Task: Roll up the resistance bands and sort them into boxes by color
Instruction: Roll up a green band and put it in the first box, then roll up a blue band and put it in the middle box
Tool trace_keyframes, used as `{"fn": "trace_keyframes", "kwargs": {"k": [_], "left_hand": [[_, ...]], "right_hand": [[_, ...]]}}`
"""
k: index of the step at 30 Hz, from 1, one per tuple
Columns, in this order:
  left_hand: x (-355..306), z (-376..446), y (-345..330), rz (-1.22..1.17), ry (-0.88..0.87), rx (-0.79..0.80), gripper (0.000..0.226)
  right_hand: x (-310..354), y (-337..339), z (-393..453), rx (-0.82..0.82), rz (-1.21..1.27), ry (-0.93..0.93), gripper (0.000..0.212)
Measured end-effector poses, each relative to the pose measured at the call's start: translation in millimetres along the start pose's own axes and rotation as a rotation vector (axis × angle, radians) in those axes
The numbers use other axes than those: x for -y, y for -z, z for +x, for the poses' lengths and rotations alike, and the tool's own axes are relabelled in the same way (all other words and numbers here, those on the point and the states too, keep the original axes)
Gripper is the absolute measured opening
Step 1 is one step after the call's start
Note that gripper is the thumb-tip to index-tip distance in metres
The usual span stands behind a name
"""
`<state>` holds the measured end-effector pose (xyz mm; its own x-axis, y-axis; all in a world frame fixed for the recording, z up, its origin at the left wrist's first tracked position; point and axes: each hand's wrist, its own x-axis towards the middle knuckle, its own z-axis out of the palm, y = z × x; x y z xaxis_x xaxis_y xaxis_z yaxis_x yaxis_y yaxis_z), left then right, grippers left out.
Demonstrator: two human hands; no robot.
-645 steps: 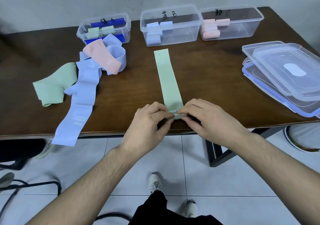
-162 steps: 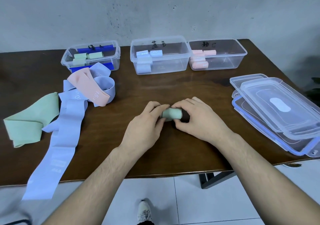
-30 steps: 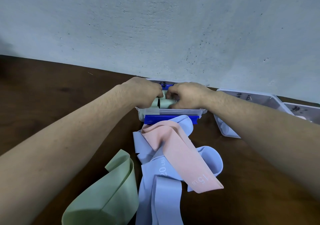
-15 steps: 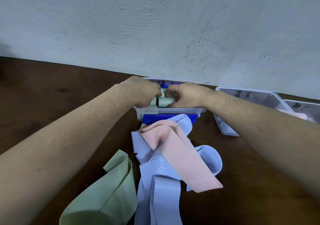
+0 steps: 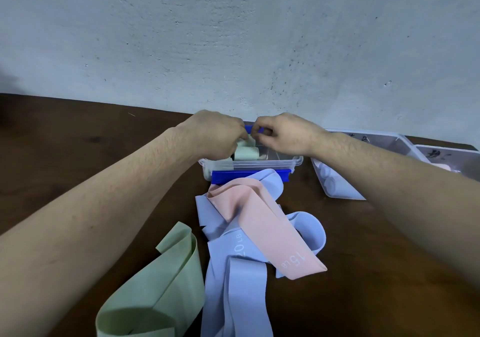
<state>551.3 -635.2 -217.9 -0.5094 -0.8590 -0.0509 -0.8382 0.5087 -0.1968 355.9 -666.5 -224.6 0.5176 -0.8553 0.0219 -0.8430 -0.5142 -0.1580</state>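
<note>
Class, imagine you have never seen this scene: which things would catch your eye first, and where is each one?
First, the two hands, left hand and right hand, meeting over the clear box at the table's far edge, with green rolls inside. Next, the pink band draped across the tangled blue bands in front of the box, and the loose green band at lower left.

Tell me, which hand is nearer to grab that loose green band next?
Probably the left hand: the unrolled green band lies directly beneath its forearm, while the right hand sits farther right.
</note>
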Motion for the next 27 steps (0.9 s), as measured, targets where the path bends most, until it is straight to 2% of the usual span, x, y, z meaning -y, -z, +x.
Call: {"fn": "trace_keyframes", "kwargs": {"k": [4,10,16,19,22,24,27], "left_hand": [[-12,-14,6,-0.072,-0.03,-0.153,0.037],[-35,-42,15,-0.143,-0.049,-0.264,0.033],[-65,-78,10,-0.231,-0.015,-0.259,0.026],[-79,-98,6,-0.299,-0.003,-0.251,0.018],[-94,-117,-1,-0.315,0.037,-0.2,0.011],[-102,-127,-5,-0.302,0.061,-0.174,0.017],[-113,-139,-8,-0.312,0.07,-0.182,0.031]], "right_hand": [[5,10,-14,-0.103,0.045,0.011,0.021],[16,21,-54,-0.152,0.067,0.015,0.015],[29,26,-103,-0.128,0.005,-0.035,0.053],[37,24,-128,-0.095,-0.004,-0.068,0.061],[44,18,-150,-0.012,0.068,-0.081,0.056],[46,12,-163,0.03,0.094,-0.068,0.049],[42,4,-180,-0.031,0.155,-0.05,0.036]]}}
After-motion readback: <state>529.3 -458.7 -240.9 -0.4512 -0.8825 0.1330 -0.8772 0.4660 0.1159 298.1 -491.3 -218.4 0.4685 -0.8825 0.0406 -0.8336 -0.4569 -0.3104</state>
